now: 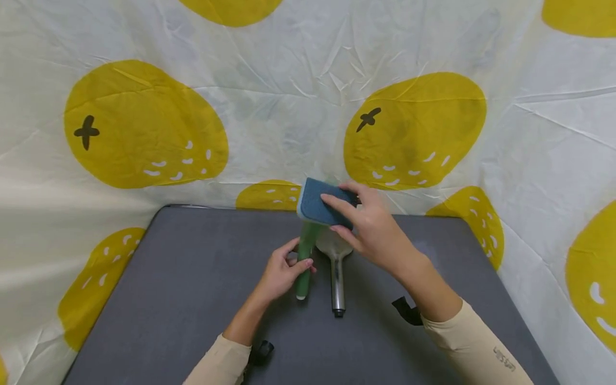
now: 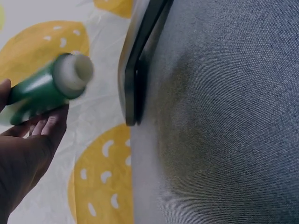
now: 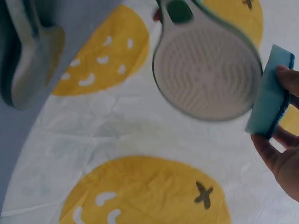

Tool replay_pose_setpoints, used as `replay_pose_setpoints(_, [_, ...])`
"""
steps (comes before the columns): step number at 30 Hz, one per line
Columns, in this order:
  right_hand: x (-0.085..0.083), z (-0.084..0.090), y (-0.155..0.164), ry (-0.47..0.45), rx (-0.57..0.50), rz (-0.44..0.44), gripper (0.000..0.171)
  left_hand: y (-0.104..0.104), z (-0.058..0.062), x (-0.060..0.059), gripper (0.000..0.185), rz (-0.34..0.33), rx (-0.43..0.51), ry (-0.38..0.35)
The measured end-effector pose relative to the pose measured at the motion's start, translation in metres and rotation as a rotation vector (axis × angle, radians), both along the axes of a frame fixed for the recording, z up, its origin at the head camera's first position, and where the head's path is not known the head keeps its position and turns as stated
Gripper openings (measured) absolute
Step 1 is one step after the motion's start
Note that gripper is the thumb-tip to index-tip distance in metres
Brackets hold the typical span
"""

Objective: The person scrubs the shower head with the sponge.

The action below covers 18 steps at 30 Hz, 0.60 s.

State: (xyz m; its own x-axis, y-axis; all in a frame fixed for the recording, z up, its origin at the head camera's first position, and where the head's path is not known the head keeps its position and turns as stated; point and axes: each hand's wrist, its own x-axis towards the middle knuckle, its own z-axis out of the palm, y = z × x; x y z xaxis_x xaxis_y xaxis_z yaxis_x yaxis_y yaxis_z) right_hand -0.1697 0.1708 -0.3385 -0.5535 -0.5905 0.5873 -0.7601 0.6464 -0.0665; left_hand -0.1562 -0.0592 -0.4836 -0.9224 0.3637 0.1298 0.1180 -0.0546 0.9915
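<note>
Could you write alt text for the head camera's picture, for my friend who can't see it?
A person's right hand holds a blue sponge, which hides the upper end of a green handle gripped by the left hand. A metal-handled utensil lies on a dark table; behind hangs a pale cloth with yellow shapes.

The table gives passage on its left; near the middle, the left hand, right hand, sponge and metal utensil obstruct; the sheet bars the far edge.
</note>
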Motion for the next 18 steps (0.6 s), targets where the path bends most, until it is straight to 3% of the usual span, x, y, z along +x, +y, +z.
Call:
replay_pose_setpoints(10, [0.016, -0.045, -0.030, 0.251, 0.186, 0.007, 0.059, -0.002, -0.001, 0.000, 0.044, 0.009, 0.074, 0.016])
replay_pose_setpoints(14, [0.018, -0.046, -0.030, 0.212, 0.183, 0.012, 0.061, -0.006, -0.001, 0.000, 0.042, -0.007, 0.088, 0.041])
replay_pose_setpoints(18, [0.014, -0.033, -0.025, 0.111, 0.098, 0.001, 0.063, -0.009, -0.002, 0.001, 0.049, -0.039, 0.068, 0.020])
